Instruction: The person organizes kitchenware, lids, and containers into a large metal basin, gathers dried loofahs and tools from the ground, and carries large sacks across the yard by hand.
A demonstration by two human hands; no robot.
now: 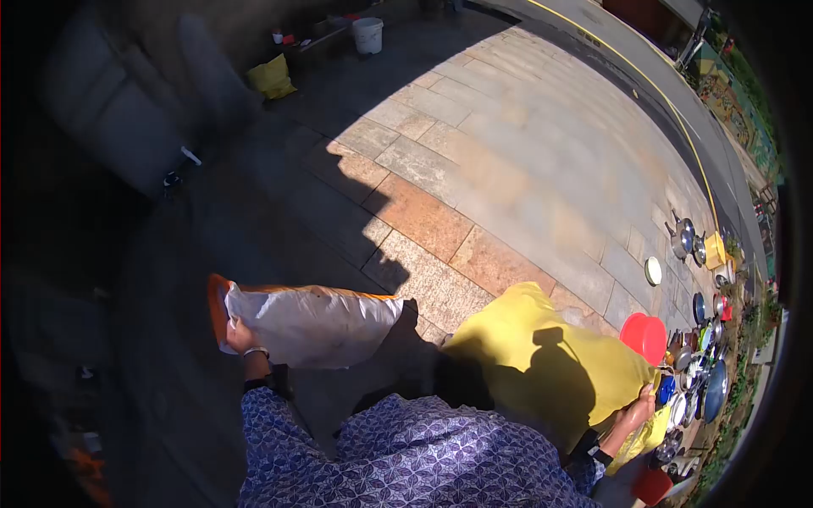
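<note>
Sacks are in both hands right now: the left hand (240,337) grips the end of a white sack (309,324) with an orange edge, held off the stone paving (474,161), while the right hand (637,416) clutches the edge of a big yellow sack (542,360). Just beyond the yellow sack sits a red basin (645,336) and a row of steel pots and pans (696,372). By my reading both sacks are mid-carry, neither set down yet.
</note>
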